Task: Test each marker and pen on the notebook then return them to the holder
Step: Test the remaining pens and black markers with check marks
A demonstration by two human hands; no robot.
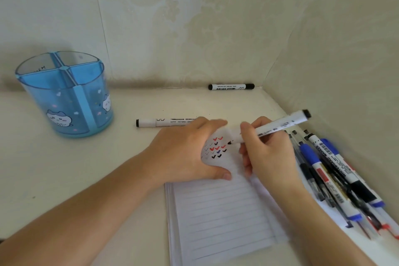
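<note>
A lined notebook [224, 211] lies open in front of me, with red, blue and black tick marks near its top. My right hand [265, 153] grips a white marker with a black end [278, 126], its black tip touching the page beside the ticks. My left hand [187, 149] rests flat on the notebook's upper left corner, fingers spread. The blue see-through holder [64, 95], divided into compartments, stands empty at the far left.
A black-capped marker [157, 122] lies behind my left hand; another marker [231, 86] lies against the back wall. A pile of several pens and markers [330, 175] lies along the right wall. Walls close off the back and the right.
</note>
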